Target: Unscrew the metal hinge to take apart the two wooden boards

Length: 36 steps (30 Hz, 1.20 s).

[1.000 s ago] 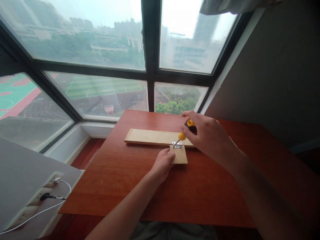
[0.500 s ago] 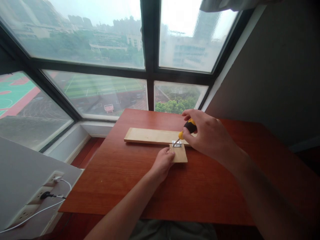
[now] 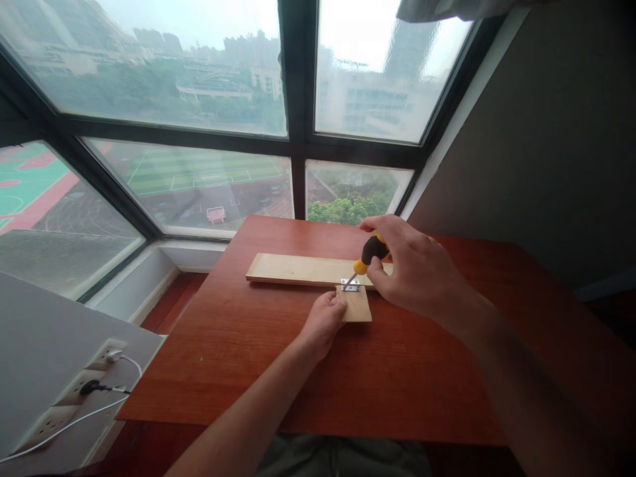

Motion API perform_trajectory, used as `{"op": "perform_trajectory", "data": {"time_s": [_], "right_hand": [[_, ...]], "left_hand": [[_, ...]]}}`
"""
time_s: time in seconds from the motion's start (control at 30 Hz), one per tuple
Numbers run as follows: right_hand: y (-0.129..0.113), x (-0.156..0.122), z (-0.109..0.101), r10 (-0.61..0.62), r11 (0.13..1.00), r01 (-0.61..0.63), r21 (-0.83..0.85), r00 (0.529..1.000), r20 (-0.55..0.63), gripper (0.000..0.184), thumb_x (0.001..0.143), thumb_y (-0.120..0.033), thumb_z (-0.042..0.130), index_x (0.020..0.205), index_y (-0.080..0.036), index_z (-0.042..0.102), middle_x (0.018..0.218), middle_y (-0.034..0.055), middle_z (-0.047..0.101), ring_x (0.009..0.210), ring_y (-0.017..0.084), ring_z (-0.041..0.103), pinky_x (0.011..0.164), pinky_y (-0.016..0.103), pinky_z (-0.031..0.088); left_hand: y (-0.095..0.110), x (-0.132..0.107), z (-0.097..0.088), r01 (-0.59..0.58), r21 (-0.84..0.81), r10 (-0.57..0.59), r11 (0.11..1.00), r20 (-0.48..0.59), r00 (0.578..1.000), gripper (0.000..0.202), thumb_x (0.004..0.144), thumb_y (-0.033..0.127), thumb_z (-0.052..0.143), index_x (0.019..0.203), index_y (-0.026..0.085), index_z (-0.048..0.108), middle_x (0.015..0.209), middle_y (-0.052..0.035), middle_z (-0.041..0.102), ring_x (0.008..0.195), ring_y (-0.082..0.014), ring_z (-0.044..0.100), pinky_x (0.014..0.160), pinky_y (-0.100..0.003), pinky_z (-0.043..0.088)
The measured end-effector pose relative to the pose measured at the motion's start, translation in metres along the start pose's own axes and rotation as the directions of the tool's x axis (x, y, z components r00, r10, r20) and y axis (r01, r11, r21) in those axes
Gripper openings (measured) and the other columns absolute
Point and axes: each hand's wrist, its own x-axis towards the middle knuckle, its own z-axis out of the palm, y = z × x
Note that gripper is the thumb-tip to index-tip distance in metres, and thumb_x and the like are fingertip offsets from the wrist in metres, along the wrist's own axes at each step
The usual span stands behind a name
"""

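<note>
My right hand (image 3: 415, 265) grips a screwdriver (image 3: 373, 252) with a black and yellow handle. Its shaft slants down to the left, and the tip meets the near leaf of a small silver hinge (image 3: 351, 285). That hinge spans a small square wooden piece (image 3: 356, 309) and a long pale wooden board (image 3: 298, 268) behind it. At the square's left edge, my left hand (image 3: 325, 318) pinches it, thumb on top and the other fingers partly hidden beneath. The board's right end is hidden behind my right hand.
A reddish-brown wooden table (image 3: 238, 358) carries the work. Large dark-framed windows (image 3: 298, 139) rise behind its far edge. At the lower left, a low wall holds sockets (image 3: 79, 387) with a black plug and white cables.
The fingers of my right hand have shifted slightly around the screwdriver handle, showing more of its black grip. My left hand and the wooden pieces stay put.
</note>
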Motion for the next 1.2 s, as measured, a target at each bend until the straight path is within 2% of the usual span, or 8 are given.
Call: {"op": "perform_trajectory", "data": {"time_s": [0.17,0.37,0.53,0.7,0.8,0.97,1.1,1.2], "right_hand": [[-0.001,0.001,0.0,0.057,0.993,-0.059,-0.102,0.998,-0.017,0.032,0.092,-0.035,0.05,0.12,-0.024,0.059,0.116,0.007,0.07,0.089,0.026,0.068,0.064,0.034,0.046],[0.0,-0.003,-0.003,-0.005,1.0,0.005,0.01,1.0,0.025,0.043,0.083,-0.022,0.054,0.125,-0.023,0.055,0.124,0.005,0.067,0.097,0.024,0.067,0.072,0.033,0.048],[0.0,-0.005,-0.002,0.072,0.996,-0.072,-0.055,0.997,0.002,0.037,0.091,-0.038,0.053,0.124,-0.023,0.058,0.109,0.0056,0.073,0.089,0.026,0.069,0.069,0.036,0.049],[0.003,-0.01,-0.002,-0.001,0.996,0.0,0.089,1.0,0.012,0.039,0.085,-0.021,0.054,0.123,-0.021,0.057,0.119,0.0062,0.069,0.101,0.024,0.067,0.082,0.035,0.05],[0.007,-0.015,-0.004,-0.025,0.994,0.024,0.109,1.0,0.007,0.045,0.083,-0.021,0.057,0.128,-0.021,0.054,0.128,0.0075,0.065,0.111,0.025,0.064,0.086,0.036,0.05],[0.019,-0.019,0.0,0.109,0.994,-0.108,0.026,0.993,-0.043,0.03,0.091,-0.041,0.056,0.115,-0.024,0.062,0.106,0.004,0.073,0.083,0.025,0.069,0.068,0.036,0.048],[0.027,-0.02,0.002,0.134,0.987,-0.129,0.097,0.989,-0.055,0.023,0.089,-0.03,0.057,0.11,-0.024,0.063,0.103,0.003,0.073,0.086,0.023,0.068,0.073,0.035,0.048],[0.029,-0.02,0.0,0.158,0.977,-0.151,0.152,0.987,-0.037,0.032,0.082,-0.022,0.06,0.114,-0.024,0.061,0.108,0.0029,0.071,0.09,0.022,0.068,0.077,0.035,0.049]], "left_hand": [[0.0,0.0,0.0,0.007,0.005,-0.007,1.0,-0.011,1.0,0.024,0.073,0.011,0.073,0.096,0.012,0.065,0.09,-0.0106,0.074,0.079,-0.0192,0.071,0.072,-0.026,0.055],[0.001,-0.001,0.001,0.009,-0.02,-0.009,1.0,-0.003,1.0,0.021,0.075,0.009,0.07,0.095,0.011,0.065,0.09,-0.011,0.074,0.079,-0.0188,0.071,0.075,-0.027,0.055],[0.001,-0.001,0.001,0.004,-0.017,-0.004,1.0,0.009,1.0,0.021,0.076,0.008,0.068,0.097,0.011,0.065,0.091,-0.0111,0.074,0.078,-0.0179,0.07,0.073,-0.026,0.055],[0.0,0.0,-0.001,-0.002,-0.028,0.003,1.0,0.024,1.0,0.022,0.073,0.01,0.072,0.094,0.011,0.065,0.089,-0.0107,0.074,0.075,-0.0174,0.069,0.07,-0.025,0.054],[0.0,0.0,-0.001,0.001,-0.024,0.0,1.0,0.02,1.0,0.022,0.073,0.009,0.07,0.095,0.011,0.065,0.09,-0.011,0.074,0.074,-0.0167,0.069,0.069,-0.024,0.054],[0.0,0.002,0.0,0.006,0.008,-0.006,1.0,-0.006,1.0,0.021,0.073,0.009,0.068,0.094,0.01,0.066,0.09,-0.0114,0.074,0.075,-0.0185,0.07,0.069,-0.025,0.055],[-0.001,0.003,-0.001,0.007,0.011,-0.007,1.0,-0.03,1.0,0.023,0.073,0.008,0.069,0.096,0.01,0.066,0.091,-0.0121,0.074,0.077,-0.0192,0.07,0.069,-0.026,0.055],[-0.001,0.003,-0.001,0.015,0.006,-0.015,1.0,-0.03,0.999,0.024,0.074,0.007,0.067,0.097,0.01,0.065,0.092,-0.0125,0.074,0.077,-0.0194,0.07,0.069,-0.027,0.056]]}}
